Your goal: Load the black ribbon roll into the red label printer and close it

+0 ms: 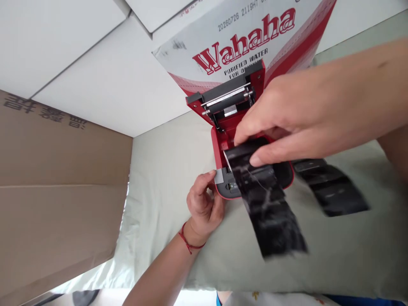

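A small red-and-black label printer (219,146) stands on the cloth with its lid (228,100) raised, showing a black roller and a metal bar. At its front left corner, my left hand (205,204) is closed on the casing beside a grey tab (219,176). Above the open compartment, my right hand (280,119) pinches a glossy black ribbon (267,204) between thumb and fingers. The ribbon's loose end hangs over the printer's front edge, slightly blurred. Another black strip (338,187) lies to the right of the printer. The ribbon and my right hand hide much of the compartment.
A white and red Wahaha water carton (245,38) stands right behind the raised lid. White panels (95,85) form the back. A brown cardboard box (63,195) rises on the left. Pale green cloth (159,178) covers the surface, its front edge near my body.
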`<state>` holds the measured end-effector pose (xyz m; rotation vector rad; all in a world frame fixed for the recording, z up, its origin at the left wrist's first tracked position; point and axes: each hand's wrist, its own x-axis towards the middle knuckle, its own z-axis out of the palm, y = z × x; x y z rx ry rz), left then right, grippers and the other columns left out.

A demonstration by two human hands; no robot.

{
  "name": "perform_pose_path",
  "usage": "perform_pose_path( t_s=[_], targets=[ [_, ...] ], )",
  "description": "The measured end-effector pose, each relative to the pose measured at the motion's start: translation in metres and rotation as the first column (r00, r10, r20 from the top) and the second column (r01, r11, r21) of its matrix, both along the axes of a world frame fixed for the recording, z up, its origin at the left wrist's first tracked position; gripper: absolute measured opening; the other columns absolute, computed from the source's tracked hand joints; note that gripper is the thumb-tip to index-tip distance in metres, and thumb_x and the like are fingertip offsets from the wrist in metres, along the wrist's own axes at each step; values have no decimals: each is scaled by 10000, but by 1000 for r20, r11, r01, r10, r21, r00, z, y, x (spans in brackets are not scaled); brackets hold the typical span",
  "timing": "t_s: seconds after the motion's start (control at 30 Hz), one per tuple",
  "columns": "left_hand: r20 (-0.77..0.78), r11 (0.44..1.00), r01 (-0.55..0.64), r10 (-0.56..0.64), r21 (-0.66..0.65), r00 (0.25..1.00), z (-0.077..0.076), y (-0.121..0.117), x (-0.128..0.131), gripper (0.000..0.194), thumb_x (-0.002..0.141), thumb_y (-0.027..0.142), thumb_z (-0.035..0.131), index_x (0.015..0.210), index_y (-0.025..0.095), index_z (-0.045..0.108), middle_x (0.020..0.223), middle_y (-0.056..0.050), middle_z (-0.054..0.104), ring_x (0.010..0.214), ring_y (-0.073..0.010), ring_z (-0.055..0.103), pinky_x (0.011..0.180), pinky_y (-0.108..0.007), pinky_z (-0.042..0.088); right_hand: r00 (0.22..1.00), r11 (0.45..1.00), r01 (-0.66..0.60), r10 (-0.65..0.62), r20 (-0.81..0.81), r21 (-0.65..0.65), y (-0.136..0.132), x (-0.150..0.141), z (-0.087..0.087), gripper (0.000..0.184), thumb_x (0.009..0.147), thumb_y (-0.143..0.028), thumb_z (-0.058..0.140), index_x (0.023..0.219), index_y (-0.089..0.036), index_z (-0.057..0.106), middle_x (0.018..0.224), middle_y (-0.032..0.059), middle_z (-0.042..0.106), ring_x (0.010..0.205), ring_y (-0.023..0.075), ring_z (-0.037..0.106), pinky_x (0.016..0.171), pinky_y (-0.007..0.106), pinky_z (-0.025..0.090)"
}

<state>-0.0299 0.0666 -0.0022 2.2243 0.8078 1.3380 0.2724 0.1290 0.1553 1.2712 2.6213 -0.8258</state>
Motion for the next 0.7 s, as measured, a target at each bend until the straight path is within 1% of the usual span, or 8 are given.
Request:
perform_pose_path(
  t_s=[0.07, 0.13, 0.27, 0.37, 0.47, 0.57, 0.63, 0.7],
  targets=[
    [-61, 994, -60, 66, 91, 996, 5, 2, 2, 566, 1001, 153, 703, 1535, 298, 588, 1124, -45, 647, 932, -158, 639, 758, -254, 557, 996, 993, 63, -70, 62, 103, -3, -22, -1, 358, 1083, -506, 627, 1187, -202, 784, 910, 19, 782, 782, 173, 685, 714, 320, 487],
    [-84, 980, -117, 132, 160, 988, 10, 3, 4, 558, 1005, 146, 676, 1539, 292, 601, 1154, -55, 600, 964, -166, 610, 792, -277, 564, 985, 983, 109, -126, 115, 147, -4, -33, -5, 307, 1072, -443, 641, 1126, -180, 789, 898, 32, 780, 795, 178, 677, 718, 326, 460],
    [-119, 950, -159, 197, 269, 973, 17, -3, 9, 672, 966, 117, 662, 1602, 307, 561, 1158, -52, 545, 1026, -189, 598, 875, -325, 559, 956, 980, 152, -178, 234, 125, -4, -39, -11, 177, 1007, -352, 710, 1071, -214, 800, 874, 36, 769, 762, 196, 673, 665, 352, 398],
    [-159, 932, -139, 202, 335, 966, 20, -11, 10, 728, 938, 80, 624, 1627, 304, 552, 1150, -55, 525, 1024, -189, 593, 873, -322, 552, 926, 977, 163, -200, 321, 137, -4, -43, -10, 226, 1016, -399, 690, 1055, -210, 807, 894, 55, 774, 818, 233, 710, 705, 378, 424],
    [-185, 931, -152, 222, 331, 958, 20, -15, 11, 786, 922, 98, 615, 1674, 294, 495, 1130, -58, 518, 1018, -198, 581, 874, -329, 546, 911, 980, 146, -186, 369, 133, -6, -48, -9, 330, 1031, -469, 677, 1002, -168, 808, 895, 75, 780, 894, 257, 734, 760, 391, 453],
    [-203, 933, -176, 247, 314, 948, 19, -17, 10, 826, 899, 142, 629, 1697, 271, 463, 1149, -73, 521, 1077, -227, 578, 936, -367, 541, 911, 979, 129, -179, 370, 157, -7, -50, -10, 261, 1008, -425, 713, 979, -182, 803, 902, 73, 786, 904, 265, 738, 748, 386, 467],
    [-216, 935, -161, 236, 316, 947, 19, -17, 11, 848, 876, 166, 642, 1700, 253, 462, 1231, -98, 539, 1209, -270, 571, 1039, -416, 540, 914, 979, 116, -171, 367, 167, -8, -51, -11, 190, 987, -367, 734, 937, -194, 795, 884, 72, 782, 902, 270, 738, 745, 389, 477],
    [-232, 935, -129, 212, 329, 949, 19, -18, 12, 885, 860, 175, 653, 1714, 251, 432, 1374, -122, 561, 1385, -319, 530, 1172, -480, 501, 942, 974, 155, -196, 272, 166, -8, -50, -12, 192, 960, -342, 770, 847, -186, 776, 847, 78, 774, 913, 276, 736, 771, 401, 489]
  ],
)
